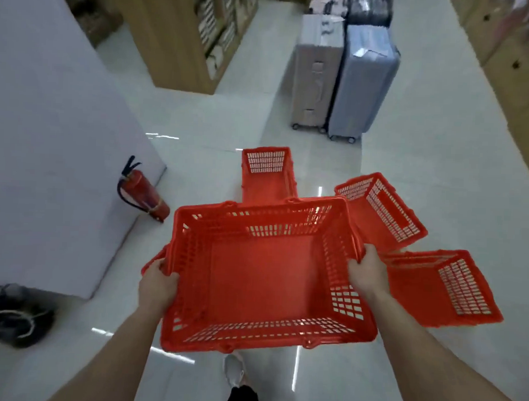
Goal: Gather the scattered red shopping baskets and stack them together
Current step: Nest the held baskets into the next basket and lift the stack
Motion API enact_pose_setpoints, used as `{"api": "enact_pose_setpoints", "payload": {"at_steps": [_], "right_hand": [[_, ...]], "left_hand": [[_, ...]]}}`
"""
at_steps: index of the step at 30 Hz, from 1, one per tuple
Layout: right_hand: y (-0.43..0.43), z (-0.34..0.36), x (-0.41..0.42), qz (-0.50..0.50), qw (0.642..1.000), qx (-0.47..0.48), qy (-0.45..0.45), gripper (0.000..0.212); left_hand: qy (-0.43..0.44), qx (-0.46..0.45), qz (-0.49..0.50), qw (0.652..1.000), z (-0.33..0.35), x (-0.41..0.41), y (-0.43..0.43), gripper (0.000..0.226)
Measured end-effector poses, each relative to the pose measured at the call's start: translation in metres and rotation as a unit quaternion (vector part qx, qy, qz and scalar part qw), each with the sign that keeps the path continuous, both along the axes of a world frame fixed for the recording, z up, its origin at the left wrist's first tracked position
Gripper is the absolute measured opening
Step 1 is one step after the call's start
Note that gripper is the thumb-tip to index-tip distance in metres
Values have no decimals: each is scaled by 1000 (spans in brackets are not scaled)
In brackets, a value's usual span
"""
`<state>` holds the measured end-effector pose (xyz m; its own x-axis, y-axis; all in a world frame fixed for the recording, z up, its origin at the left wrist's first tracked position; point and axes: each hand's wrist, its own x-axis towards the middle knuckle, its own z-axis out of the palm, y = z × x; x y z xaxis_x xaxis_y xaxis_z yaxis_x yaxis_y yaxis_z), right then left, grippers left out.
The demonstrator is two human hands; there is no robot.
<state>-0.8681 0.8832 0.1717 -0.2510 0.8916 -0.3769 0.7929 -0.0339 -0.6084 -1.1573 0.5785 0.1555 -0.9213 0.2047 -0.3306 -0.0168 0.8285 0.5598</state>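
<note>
I hold a red shopping basket point(263, 278) in the air above the floor, its open top facing me. My left hand point(157, 282) grips its left rim and my right hand point(367, 273) grips its right rim. A second red basket point(267, 173) stands on the floor just beyond it, partly hidden by the held one. A third basket point(383, 210) stands to the right of that. A fourth basket point(440, 287) stands at the near right, close to my right hand.
A red fire extinguisher point(145, 193) leans by a white block point(49, 150) on the left. Two suitcases point(342, 80) stand ahead on the glossy white floor point(438, 176). Wooden shelves point(185, 38) lie at the back left. Dark shoes point(16, 320) lie at the near left.
</note>
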Motion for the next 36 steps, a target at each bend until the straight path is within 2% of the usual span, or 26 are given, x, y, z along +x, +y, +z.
{"api": "enact_pose_setpoints", "payload": {"at_steps": [4, 9, 20, 28, 36], "right_hand": [[-2, -5, -103, 84, 996, 9, -25, 36], [-9, -28, -205, 172, 985, 3, -28, 33], [10, -112, -359, 338, 940, -19, -43, 45], [34, -188, -406, 356, 932, -53, -37, 52], [28, -254, -406, 393, 914, -85, -59, 56]], "left_hand": [[-23, 13, 88, 996, -11, -44, -49, 34], [-59, 28, 169, 983, -27, -76, -89, 37], [-97, 58, 317, 942, -99, -93, -105, 43], [-122, 102, 341, 927, -179, -103, -79, 43], [-178, 86, 347, 917, -238, -107, -77, 51]]}}
